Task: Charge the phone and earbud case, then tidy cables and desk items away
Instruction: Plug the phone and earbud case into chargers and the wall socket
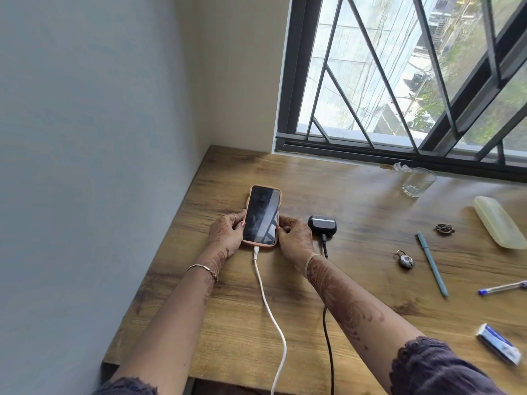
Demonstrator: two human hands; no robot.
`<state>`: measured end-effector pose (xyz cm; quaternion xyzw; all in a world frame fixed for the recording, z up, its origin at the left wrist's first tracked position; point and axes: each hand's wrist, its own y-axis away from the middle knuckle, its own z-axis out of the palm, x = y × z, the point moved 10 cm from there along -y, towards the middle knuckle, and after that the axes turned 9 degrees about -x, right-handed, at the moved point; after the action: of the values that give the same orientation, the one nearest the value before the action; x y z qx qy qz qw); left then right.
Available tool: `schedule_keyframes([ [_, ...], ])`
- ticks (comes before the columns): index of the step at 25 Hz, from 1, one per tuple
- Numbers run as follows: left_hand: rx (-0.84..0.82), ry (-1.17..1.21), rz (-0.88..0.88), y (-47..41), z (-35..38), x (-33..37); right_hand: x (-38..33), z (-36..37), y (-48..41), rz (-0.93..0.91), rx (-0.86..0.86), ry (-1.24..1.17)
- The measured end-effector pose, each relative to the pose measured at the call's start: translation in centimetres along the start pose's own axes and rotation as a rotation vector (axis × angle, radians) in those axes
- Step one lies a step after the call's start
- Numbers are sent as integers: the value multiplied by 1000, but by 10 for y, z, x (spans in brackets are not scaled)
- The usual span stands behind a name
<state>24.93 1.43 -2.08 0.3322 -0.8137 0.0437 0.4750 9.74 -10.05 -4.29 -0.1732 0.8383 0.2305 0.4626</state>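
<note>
At the left edge of the wooden counter (pixel 356 280), the peach-cased black phone (pixel 262 216) was gripped at its sides by the left hand (pixel 225 233) and the right hand (pixel 295 238), with a white cable (pixel 269 309) plugged in. Charging seemed set; release and tidying would be required next.

The phone (pixel 263 215) is laid flat on the desk (pixel 356 201) near its left edge, beside the wall (pixel 85 138), and is held at its two long sides by the left hand (pixel 225 232) and the right hand (pixel 295 236). A cable (pixel 266 297) is plugged into its near end and is led toward the near desk edge. Just right of the phone the earbud case (pixel 322 225) is set, with a second cable (pixel 328 337) plugged into its near side. Farther right a padlock (pixel 405 259) and a pen (pixel 432 266) are laid; a glass (pixel 417 182) is stood behind them, below the window (pixel 399 81).
</note>
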Motion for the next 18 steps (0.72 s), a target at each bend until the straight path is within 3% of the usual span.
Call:
schedule_keyframes([
  [18,-33,-73,27,-3,4,-2,-5,-5,12,36,25,-29],
])
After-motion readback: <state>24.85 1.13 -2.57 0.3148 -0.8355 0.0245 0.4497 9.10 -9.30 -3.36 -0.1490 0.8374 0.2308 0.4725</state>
